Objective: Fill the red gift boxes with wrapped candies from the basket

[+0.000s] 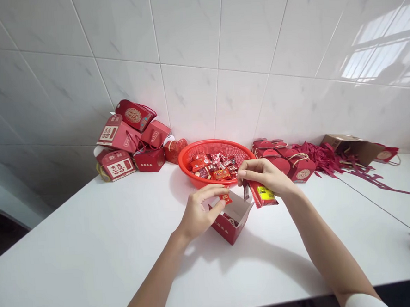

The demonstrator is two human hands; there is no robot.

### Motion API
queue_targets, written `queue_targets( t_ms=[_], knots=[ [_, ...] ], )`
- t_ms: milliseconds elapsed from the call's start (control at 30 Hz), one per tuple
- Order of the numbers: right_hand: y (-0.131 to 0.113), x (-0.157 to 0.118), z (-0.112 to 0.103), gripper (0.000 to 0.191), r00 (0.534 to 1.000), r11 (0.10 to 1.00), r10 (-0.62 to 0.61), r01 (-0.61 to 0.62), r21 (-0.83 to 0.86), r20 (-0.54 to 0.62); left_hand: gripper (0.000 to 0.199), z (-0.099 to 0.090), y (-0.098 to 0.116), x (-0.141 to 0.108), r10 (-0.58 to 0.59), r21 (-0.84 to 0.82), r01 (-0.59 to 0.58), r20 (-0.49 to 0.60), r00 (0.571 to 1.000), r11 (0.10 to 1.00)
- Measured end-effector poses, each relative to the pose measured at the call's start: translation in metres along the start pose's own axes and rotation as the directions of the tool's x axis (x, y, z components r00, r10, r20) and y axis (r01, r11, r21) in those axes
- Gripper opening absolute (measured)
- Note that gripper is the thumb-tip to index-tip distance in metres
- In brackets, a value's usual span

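2 items share the pinch of my right hand point(264, 175): a flat glossy red packet with a yellow label point(263, 194) and a small dark brown wrapped piece point(246, 191). My left hand point(203, 207), thumb and fingertips nearly closed, holds a small red wrapped sweet point(225, 198) over the mouth of an open red paper box point(227, 231). That box stands on the white table point(94, 271), before a round red plastic mesh basket point(181, 166). Loosening my right fingers for 1 item could drop both. The packet hangs by the box's right wall, so it might miss and land outside. A bumped wall could tip the light box.
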State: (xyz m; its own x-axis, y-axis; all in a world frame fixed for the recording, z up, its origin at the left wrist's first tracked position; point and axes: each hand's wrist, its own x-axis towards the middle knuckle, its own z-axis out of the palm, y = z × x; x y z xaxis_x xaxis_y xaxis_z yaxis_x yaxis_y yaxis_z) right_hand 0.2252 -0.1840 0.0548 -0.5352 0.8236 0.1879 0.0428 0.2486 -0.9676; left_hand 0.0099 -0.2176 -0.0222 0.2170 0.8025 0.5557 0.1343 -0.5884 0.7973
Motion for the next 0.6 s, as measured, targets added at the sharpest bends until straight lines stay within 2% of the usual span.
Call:
queue_targets(
  t_ms=[133, 300, 400, 500, 600],
  knots=[
    [0.003, 0.002, 0.001, 0.032, 0.999, 1.000, 0.022, -0.022, 0.017, -0.038, 0.028, -0.004, 0.002, -0.002, 0.010, 0.052, -0.014, 0.075, 0.997, 0.999],
    [0.005, 0.004, 0.005, 0.034, 0.994, 0.999, 0.047, -0.045, 0.022, -0.098, 0.033, -0.008, 0.002, -0.002, 0.015, 0.134, -0.028, 0.093, 0.996, 0.991],
    [0.005, 0.004, 0.009, 0.034, 0.994, 0.996, 0.088, -0.087, 0.010, -0.062, 0.045, -0.008, 0.001, -0.001, 0.023, 0.152, -0.038, 0.099, 0.995, 0.988],
    [0.005, 0.004, 0.013, 0.033, 0.994, 0.992, 0.102, -0.105, -0.072, -0.043, 0.054, -0.008, 0.001, 0.000, -0.004, 0.161, -0.008, 0.075, 0.997, 0.987],
    [0.005, 0.006, 0.012, 0.035, 0.985, 0.993, 0.032, -0.051, -0.107, -0.169, 0.054, -0.008, 0.002, 0.001, -0.030, 0.171, 0.016, 0.078, 0.996, 0.985]
  ],
)
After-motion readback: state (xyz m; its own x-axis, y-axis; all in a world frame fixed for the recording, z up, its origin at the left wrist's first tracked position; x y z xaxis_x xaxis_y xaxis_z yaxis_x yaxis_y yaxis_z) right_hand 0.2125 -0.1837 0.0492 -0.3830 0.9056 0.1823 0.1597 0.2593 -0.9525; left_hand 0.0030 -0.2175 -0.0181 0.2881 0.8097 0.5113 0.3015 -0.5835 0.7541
